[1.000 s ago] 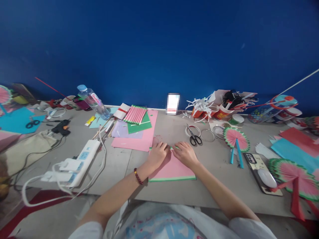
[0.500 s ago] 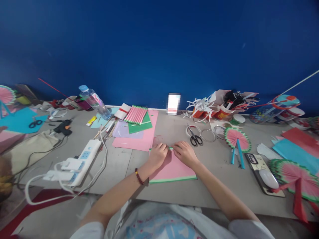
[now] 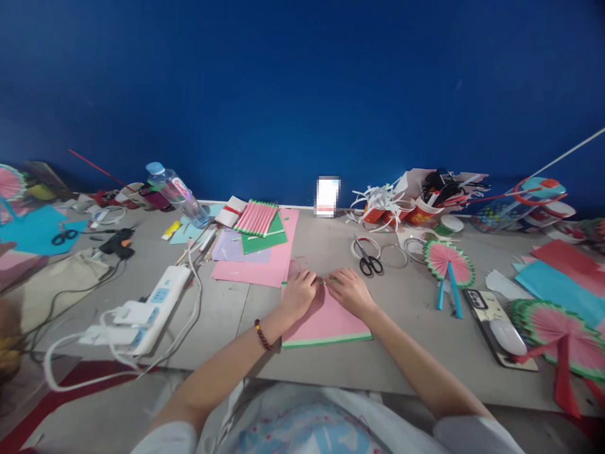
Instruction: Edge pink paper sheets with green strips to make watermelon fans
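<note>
A pink sheet of paper with a green strip along its near edge lies flat on the grey table in front of me. At its far edge, a bit of green shows between my hands. My left hand, with a beaded bracelet on the wrist, has its fingers curled down on the left part of that edge. My right hand grips the same edge a little to the right, fingers bent and thumb pointing inward. Both sets of fingertips partly hide the edge. Black-handled scissors lie beyond my right hand.
Pleated pink-green paper rests on coloured sheets at back left. A power strip with white cables is on the left, near a tilted bottle. Right are tape rolls, finished fans, a phone and a mouse.
My hands stay at the paper's far edge with barely any shift in the fingers. The whole view has slid slightly left.
</note>
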{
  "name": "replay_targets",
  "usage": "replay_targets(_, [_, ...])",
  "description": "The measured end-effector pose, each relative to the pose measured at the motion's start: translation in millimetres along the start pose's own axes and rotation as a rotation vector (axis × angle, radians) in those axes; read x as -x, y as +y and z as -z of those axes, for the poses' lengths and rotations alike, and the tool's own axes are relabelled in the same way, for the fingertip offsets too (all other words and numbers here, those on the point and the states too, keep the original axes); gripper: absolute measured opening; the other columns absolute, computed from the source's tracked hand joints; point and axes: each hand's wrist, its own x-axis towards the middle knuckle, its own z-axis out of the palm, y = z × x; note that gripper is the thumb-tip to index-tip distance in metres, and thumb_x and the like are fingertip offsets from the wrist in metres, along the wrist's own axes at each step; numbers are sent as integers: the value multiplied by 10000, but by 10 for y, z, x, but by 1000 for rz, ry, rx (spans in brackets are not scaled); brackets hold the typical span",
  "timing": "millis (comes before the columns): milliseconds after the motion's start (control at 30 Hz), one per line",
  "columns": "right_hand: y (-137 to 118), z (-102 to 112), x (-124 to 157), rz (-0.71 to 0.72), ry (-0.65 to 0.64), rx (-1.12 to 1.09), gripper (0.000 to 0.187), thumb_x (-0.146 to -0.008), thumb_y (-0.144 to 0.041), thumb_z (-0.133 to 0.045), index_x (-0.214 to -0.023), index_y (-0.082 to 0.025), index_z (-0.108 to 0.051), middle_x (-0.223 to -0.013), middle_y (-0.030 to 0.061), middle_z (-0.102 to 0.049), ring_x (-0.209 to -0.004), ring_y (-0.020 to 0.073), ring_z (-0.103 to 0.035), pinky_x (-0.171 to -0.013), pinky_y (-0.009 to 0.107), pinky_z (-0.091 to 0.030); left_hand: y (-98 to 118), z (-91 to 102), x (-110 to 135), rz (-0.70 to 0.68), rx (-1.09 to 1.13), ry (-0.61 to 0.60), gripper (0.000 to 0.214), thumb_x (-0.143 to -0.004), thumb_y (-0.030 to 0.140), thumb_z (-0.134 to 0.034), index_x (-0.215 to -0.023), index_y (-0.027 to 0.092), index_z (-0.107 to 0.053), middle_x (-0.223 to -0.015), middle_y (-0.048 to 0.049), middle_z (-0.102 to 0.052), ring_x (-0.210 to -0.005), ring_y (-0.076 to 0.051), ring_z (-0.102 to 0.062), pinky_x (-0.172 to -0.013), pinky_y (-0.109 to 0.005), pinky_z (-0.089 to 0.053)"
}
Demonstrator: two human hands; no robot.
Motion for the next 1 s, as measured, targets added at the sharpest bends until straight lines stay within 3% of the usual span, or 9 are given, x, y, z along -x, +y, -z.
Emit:
replay_targets(367, [-53, 65, -37, -10, 65, 62, 150, -906, -221, -567, -976, -191, -696, -900, 66, -681, -877, 205, -556, -756, 342, -395, 35, 32, 24, -36, -51, 23, 100, -918, 162, -548, -851, 163, -622, -852, -52, -572, -840, -209, -526, -647, -341, -369])
replay_targets(633, [-66, 35, -37, -48, 103, 35, 159, -890, -161, -526, -855, -180, -680, -822, 62, -665, -824, 194, -565, -739, 329, -408, 35, -2, 48, 26, -58, 13, 187, -939, 202, -517, -783, 165, -613, -797, -55, -568, -806, -207, -539, -627, -338, -373])
replay_targets(800, [-47, 40, -30, -96, 62, -14, 151, -891, -197, -536, -963, -169, -666, -894, 80, -666, -852, 206, -563, -758, 334, -421, 29, 28, 36, 53, -47, -1, 107, -930, 196, -533, -937, 162, -634, -855, -50, -588, -828, -211, -538, -675, -351, -400])
replay_targets(1000, [-38, 37, -28, -112, 45, -28, 152, -900, -202, -523, -956, -177, -662, -897, 80, -660, -848, 208, -553, -758, 334, -418, 29, 26, 29, 41, -30, -7, 142, -941, 191, -510, -885, 167, -638, -854, -54, -582, -828, -209, -536, -669, -349, -394])
